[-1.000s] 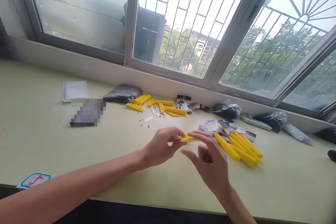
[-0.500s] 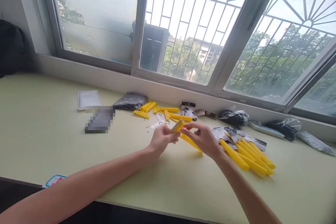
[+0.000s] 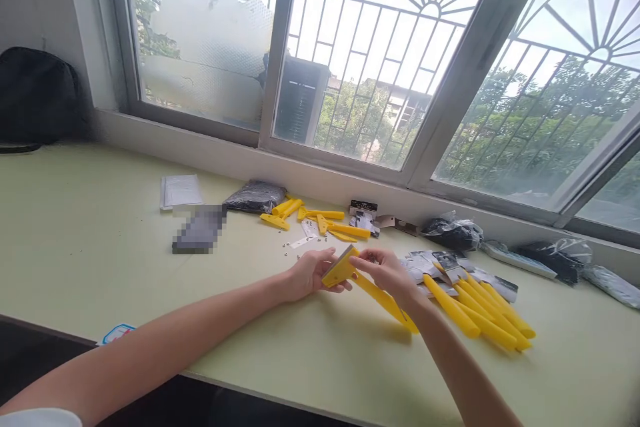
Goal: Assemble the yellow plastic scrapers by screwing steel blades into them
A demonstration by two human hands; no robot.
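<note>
A yellow scraper (image 3: pixel 380 293) is held just above the table, its wide head up and to the left and its long handle slanting down to the right. My left hand (image 3: pixel 313 275) is closed around the left side of the head, where a grey blade edge shows. Thumb and fingers of my right hand (image 3: pixel 383 270) are bent and pinch the head's right end; whether a small part is also between them is hidden. Behind my hands lie more yellow scraper parts (image 3: pixel 327 215), a white plate (image 3: pixel 303 241) and several small screws (image 3: pixel 286 245).
Several yellow scrapers (image 3: pixel 480 310) with printed cards (image 3: pixel 425 267) lie to the right. Along the window sill are a dark plastic-wrapped packet (image 3: pixel 256 196) and black bagged items (image 3: pixel 453 230). A white packet (image 3: pixel 181 191) and a blurred dark box (image 3: pixel 199 230) sit left on the table (image 3: pixel 125 247).
The scraper has turned in my hands, so the flat of its head and more of its handle now show. Both hands still hold it. The view has shifted slightly left.
</note>
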